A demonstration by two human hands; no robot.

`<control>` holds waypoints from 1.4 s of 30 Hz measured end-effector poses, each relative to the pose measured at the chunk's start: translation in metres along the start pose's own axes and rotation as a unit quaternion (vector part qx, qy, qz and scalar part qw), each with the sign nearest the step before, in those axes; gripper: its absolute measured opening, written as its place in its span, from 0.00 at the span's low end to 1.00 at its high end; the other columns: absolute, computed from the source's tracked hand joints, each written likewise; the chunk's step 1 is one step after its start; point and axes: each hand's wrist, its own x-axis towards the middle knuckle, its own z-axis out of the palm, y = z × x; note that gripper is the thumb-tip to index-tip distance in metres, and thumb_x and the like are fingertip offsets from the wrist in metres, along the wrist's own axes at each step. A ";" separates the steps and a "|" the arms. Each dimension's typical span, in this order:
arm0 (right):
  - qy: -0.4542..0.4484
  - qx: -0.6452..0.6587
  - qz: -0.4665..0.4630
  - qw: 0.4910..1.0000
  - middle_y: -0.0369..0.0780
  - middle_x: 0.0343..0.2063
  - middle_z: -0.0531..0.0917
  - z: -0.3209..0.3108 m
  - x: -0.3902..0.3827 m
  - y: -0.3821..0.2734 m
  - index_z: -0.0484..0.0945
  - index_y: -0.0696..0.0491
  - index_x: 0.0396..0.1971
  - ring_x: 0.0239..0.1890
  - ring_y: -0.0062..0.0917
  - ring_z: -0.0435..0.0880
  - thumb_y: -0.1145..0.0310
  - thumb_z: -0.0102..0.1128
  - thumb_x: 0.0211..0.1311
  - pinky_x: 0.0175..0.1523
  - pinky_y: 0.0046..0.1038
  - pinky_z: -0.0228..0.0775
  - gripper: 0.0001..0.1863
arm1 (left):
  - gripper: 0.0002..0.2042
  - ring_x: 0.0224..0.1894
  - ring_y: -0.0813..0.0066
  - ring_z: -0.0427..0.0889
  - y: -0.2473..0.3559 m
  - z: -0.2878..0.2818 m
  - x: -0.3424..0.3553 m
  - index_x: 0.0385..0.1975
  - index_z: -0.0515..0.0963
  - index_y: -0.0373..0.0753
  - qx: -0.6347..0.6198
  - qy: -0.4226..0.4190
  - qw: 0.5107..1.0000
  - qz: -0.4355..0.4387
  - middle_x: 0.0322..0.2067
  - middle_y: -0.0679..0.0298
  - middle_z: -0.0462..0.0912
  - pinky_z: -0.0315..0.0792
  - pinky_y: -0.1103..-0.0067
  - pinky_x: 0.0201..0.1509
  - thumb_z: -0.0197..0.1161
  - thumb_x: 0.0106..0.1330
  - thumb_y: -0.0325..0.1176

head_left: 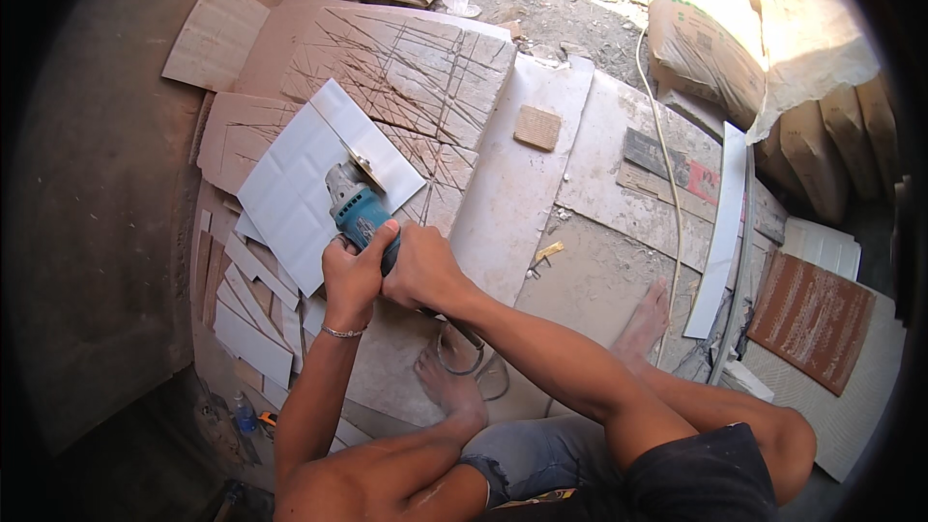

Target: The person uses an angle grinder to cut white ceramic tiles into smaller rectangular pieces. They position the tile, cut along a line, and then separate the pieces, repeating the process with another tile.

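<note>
Both my hands are closed around a teal angle grinder point(360, 217). My left hand point(352, 275) grips its body from the left, thumb on top. My right hand point(423, 266) wraps the rear part, where the black cord leaves. At the grinder's head a cutting disc point(365, 172) stands on edge over a white tile point(290, 195). A thin dark line runs across the tile from the disc toward its far edge. Beneath the tile lies a thick board point(406, 68) scored with many criss-cross cuts.
Cut tile strips point(253, 343) are piled at the left by the wall. A small beige tile square point(537, 128) lies right of the board. A pale cable point(667, 164) crosses the floor. Filled sacks point(706, 43), a long white strip point(717, 232) and a brown tile point(810, 321) are at the right.
</note>
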 end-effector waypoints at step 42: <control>-0.001 -0.002 0.006 1.000 0.63 0.35 0.85 0.002 -0.006 0.008 0.78 0.71 0.36 0.42 0.58 0.89 0.70 0.73 0.40 0.48 0.47 0.83 0.24 | 0.18 0.32 0.83 0.83 -0.009 0.002 -0.006 0.39 0.81 0.30 0.012 -0.002 1.000 0.002 0.34 0.64 0.87 0.77 0.82 0.37 0.78 0.65 0.39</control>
